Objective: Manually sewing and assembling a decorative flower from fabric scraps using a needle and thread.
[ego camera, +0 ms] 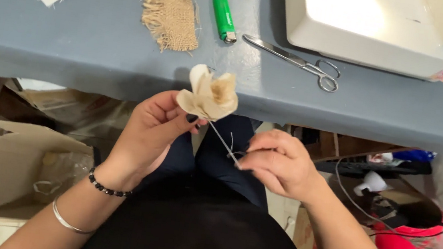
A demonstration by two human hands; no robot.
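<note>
At frame centre, her left hand (153, 126) pinched the cream fabric flower (209, 95) below the desk (101, 38) edge; right-hand fingers (254, 159) closed on the thread (223, 140). Taut, even pulling seemed best.

left hand (148, 131): centre frame, fingers curled up, thumb and fingertips pinched closed
right hand (279, 164): right of centre, loosely fisted, thumb and forefinger pinched
forearms: enter from bottom edge, converging upward
</note>
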